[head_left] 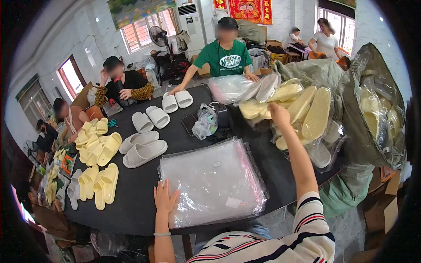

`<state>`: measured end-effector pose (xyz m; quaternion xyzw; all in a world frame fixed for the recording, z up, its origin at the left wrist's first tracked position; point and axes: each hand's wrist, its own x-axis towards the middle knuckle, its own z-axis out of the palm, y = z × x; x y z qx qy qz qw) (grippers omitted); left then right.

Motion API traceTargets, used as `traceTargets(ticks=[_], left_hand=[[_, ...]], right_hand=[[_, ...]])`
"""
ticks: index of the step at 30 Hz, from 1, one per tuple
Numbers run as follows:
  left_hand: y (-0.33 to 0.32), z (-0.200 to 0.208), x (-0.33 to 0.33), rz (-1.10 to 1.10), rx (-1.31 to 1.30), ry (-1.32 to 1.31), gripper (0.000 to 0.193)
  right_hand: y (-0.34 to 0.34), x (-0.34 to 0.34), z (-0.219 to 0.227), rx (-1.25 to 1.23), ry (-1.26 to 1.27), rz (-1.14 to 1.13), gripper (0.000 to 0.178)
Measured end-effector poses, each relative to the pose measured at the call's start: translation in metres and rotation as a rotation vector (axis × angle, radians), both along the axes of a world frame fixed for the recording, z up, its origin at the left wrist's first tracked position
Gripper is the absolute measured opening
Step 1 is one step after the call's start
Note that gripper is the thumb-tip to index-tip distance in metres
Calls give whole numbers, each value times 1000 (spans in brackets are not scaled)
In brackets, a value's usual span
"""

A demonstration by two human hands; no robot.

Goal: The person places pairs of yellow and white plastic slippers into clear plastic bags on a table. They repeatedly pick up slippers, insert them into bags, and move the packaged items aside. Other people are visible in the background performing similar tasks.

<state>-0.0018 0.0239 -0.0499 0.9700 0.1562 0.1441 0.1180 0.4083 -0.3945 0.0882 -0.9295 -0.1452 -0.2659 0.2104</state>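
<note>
My left hand (165, 198) lies flat with its fingers spread on the left edge of a stack of clear plastic bags (206, 175) on the dark table. My right arm stretches forward to a heap of bagged slippers at the right. There my right hand (280, 115) is closed at the edge of a pair of yellow slippers (254, 109) in clear plastic, which looks smeared by motion. More bagged yellow slippers (316, 111) lie just right of that hand. A bagged grey slipper (319, 155) sits lower in the heap.
Grey slides (145, 153), white slides (170, 103) and several yellow slides (105, 184) stand on the table's left side. A crumpled clear bag (205, 122) lies mid-table. A large sack (375, 74) of slippers stands at the right. Across the table, a person in green (226, 57) touches white slides and bags.
</note>
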Motion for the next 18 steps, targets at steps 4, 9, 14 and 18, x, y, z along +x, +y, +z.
traceTargets(ticks=[4, 9, 14, 18], left_hand=[[1, -7, 4, -4, 3, -6, 78], [2, -8, -1, 5, -9, -15, 80], [-6, 6, -4, 30, 28, 12, 90], [-5, 4, -3, 33, 30, 4, 94]], right_hand=[[-30, 21, 51, 424, -29, 228, 20], [-23, -43, 141, 840, 194, 578, 24], [-24, -87, 198, 951, 266, 1039, 24], [8, -148, 235, 1176, 277, 883, 18]])
